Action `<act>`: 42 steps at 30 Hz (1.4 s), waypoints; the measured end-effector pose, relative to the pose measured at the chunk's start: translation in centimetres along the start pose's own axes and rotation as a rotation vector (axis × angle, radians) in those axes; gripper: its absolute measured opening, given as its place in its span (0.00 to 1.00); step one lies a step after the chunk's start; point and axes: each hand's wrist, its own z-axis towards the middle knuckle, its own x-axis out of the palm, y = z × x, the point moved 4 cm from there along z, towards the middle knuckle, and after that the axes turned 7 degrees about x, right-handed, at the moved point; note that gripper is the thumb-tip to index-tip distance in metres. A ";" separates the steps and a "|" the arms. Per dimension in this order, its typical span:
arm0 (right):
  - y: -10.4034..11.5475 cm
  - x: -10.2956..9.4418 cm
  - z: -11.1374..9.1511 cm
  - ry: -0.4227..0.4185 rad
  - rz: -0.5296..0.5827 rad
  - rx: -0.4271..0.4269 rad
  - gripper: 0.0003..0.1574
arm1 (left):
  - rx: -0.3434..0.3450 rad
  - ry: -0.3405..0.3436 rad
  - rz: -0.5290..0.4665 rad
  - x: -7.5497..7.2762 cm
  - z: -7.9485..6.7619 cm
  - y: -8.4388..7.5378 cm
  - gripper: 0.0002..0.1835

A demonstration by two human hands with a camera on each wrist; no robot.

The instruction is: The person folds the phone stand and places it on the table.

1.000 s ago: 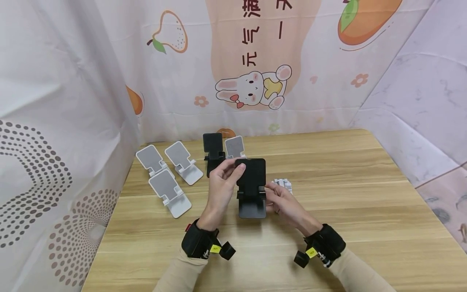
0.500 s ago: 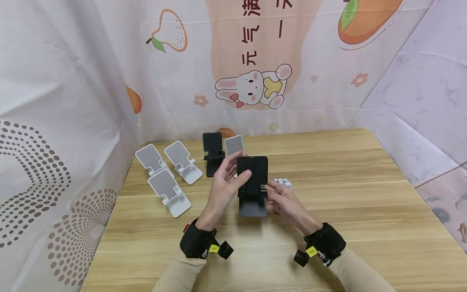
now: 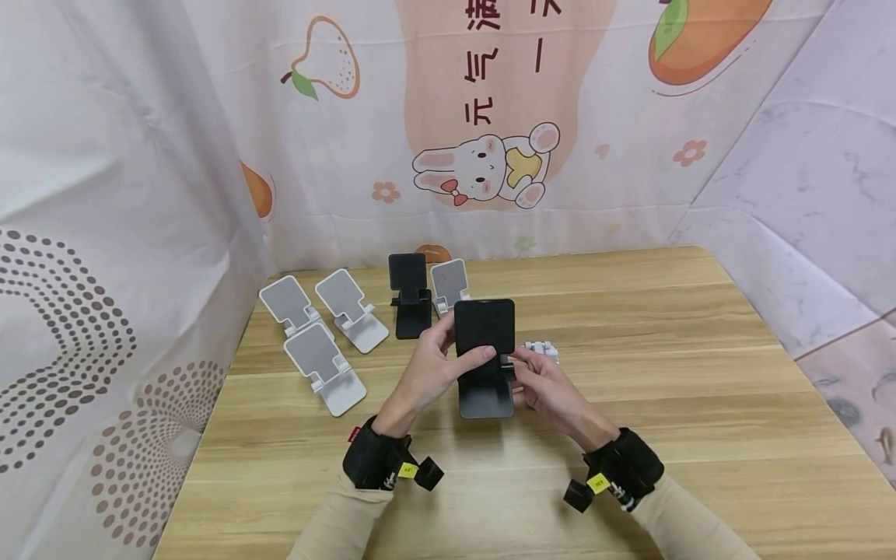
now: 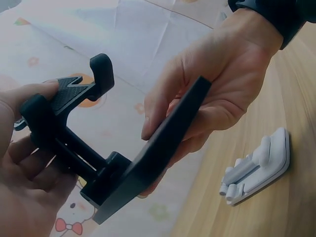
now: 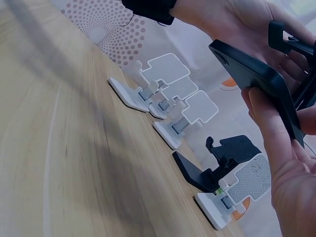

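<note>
A black folding phone stand is held up over the table between both hands, its back plate raised and its arm unfolded from the base. My left hand grips the upper part from the left, thumb across the front and fingers behind, around the hinge in the left wrist view. On the other side my right hand pinches the base between thumb and fingers. Just beyond the right hand lies a folded white phone stand, seen whole in the left wrist view.
Several unfolded white phone stands stand at the left of the wooden table. Near the back edge, another black stand stands next to a white one. A printed curtain hangs behind the table.
My left hand has slid down the black stand, its thumb going from the plate's upper left corner to the hinge area. The right hand keeps its hold in nearly the same place.
</note>
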 end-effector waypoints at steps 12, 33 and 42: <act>-0.1 -0.1 -0.1 -0.011 -0.006 0.002 0.27 | 0.030 -0.033 0.034 0.0 0.0 0.0 0.27; -0.5 0.2 -0.1 -0.021 -0.024 0.037 0.34 | 0.050 -0.118 0.127 0.0 -0.2 0.2 0.20; -0.6 0.5 0.2 0.014 -0.018 0.030 0.31 | 0.053 -0.167 0.150 -0.3 -0.3 0.4 0.19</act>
